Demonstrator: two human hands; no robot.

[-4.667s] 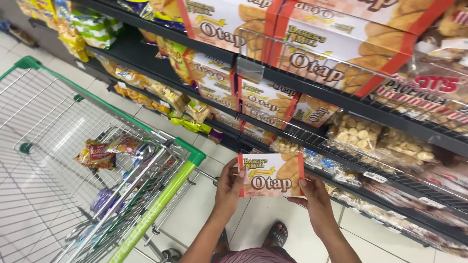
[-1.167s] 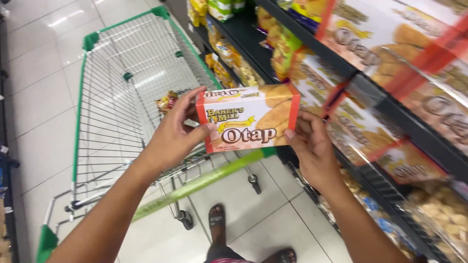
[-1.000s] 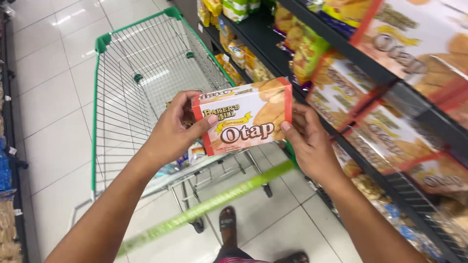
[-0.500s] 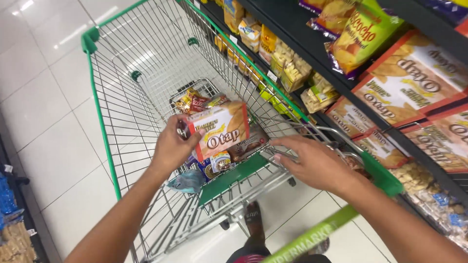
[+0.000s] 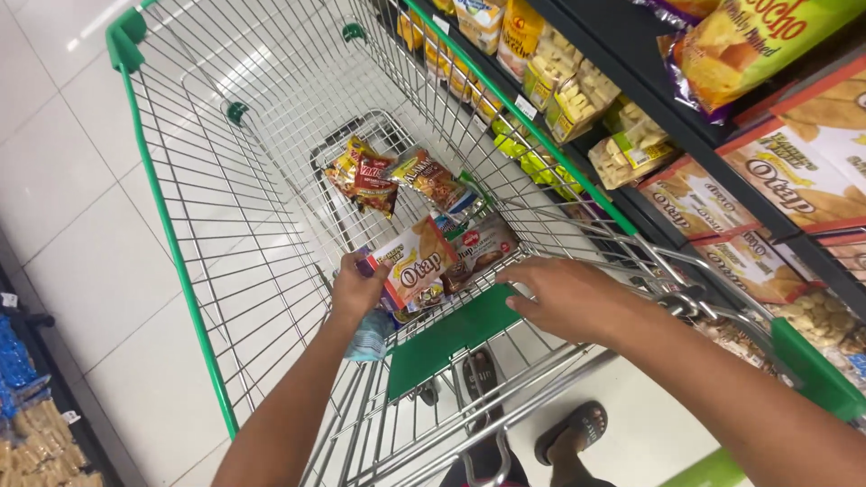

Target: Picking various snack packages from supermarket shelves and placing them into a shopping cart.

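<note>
My left hand [image 5: 356,290] grips a flat biscuit pack [image 5: 417,261] in red, white and tan, held tilted low inside the child seat of a wire shopping cart [image 5: 225,198] with green trim. Under and beside the pack lie other snack packets [image 5: 478,248]. More small snack bags [image 5: 370,173] sit a little further in. My right hand [image 5: 564,298] rests palm down on the seat's upper wire edge, right next to the green seat flap [image 5: 446,338], holding nothing.
Dark store shelves [image 5: 722,144] run along the right, stacked with matching biscuit packs [image 5: 794,180], clear cracker bags [image 5: 577,90] and chip bags. White floor tiles [image 5: 81,225] lie to the left. A low rack of goods [image 5: 27,424] fills the bottom left corner. My sandalled foot [image 5: 577,428] shows below.
The biscuit pack went from both hands in front of the shelf down into the cart's child seat. My right hand let go and dropped onto the seat's edge.
</note>
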